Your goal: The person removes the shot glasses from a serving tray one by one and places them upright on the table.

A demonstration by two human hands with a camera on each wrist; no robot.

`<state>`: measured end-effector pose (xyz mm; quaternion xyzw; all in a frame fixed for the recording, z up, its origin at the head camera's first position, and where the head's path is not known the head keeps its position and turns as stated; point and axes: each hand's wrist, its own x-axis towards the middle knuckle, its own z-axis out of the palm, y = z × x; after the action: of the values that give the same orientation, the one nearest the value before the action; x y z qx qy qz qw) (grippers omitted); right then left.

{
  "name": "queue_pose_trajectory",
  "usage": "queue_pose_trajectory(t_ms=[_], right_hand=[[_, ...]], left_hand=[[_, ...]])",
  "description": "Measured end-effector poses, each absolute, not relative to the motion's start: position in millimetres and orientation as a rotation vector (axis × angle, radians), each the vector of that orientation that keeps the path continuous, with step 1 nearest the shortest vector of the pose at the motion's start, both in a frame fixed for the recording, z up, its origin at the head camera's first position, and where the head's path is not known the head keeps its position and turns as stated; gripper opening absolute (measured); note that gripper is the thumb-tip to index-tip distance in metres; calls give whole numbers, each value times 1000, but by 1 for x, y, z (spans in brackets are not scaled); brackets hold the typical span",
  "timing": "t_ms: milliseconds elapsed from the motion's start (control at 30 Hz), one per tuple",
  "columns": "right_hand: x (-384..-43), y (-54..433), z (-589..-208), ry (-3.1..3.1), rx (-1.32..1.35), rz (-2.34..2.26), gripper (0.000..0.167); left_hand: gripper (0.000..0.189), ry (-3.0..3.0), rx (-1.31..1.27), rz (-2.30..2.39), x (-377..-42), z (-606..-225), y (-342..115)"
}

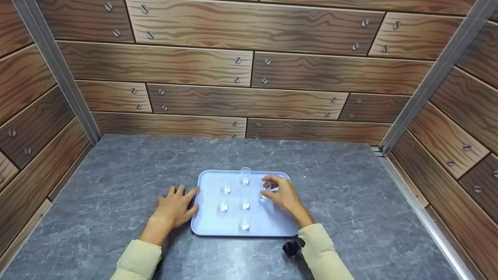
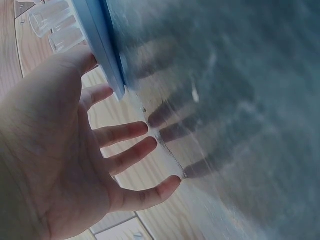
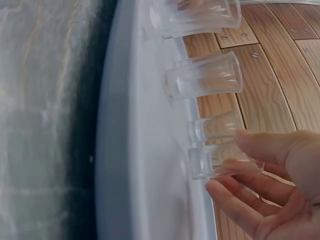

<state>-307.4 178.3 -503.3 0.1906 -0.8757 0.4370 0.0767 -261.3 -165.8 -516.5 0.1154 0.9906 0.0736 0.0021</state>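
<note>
A light blue rectangular tray (image 1: 233,229) lies on the table with several small clear shot glasses standing on it. My right hand (image 1: 286,196) reaches over the tray's right side. Its thumb and fingers pinch one shot glass (image 3: 201,162) near the rim; the glass looks upright, and whether its base touches the tray I cannot tell. My left hand (image 1: 173,208) is spread at the tray's left edge, thumb and index finger against the rim. In the left wrist view the other fingers of the left hand (image 2: 75,145) point down to the tabletop.
Other shot glasses stand on the tray: a far one (image 1: 245,179), a near one (image 1: 244,224) and more between them. The grey marbled table (image 1: 128,167) is bounded by wood-patterned walls (image 1: 218,70) with metal corner posts. A black strap device (image 1: 293,247) sits at the right wrist.
</note>
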Motion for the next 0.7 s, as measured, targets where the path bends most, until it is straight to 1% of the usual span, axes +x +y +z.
queue_pose_trajectory(t_ms=[267,700], right_hand=[[-304,194,-497,-2598,504,1322,30],[-297,239,-493,-2604,423,1286,32]], left_hand=[[57,3095,344,241,-262,-516,-166],[58,3088,354,226,-261,-515,-166]])
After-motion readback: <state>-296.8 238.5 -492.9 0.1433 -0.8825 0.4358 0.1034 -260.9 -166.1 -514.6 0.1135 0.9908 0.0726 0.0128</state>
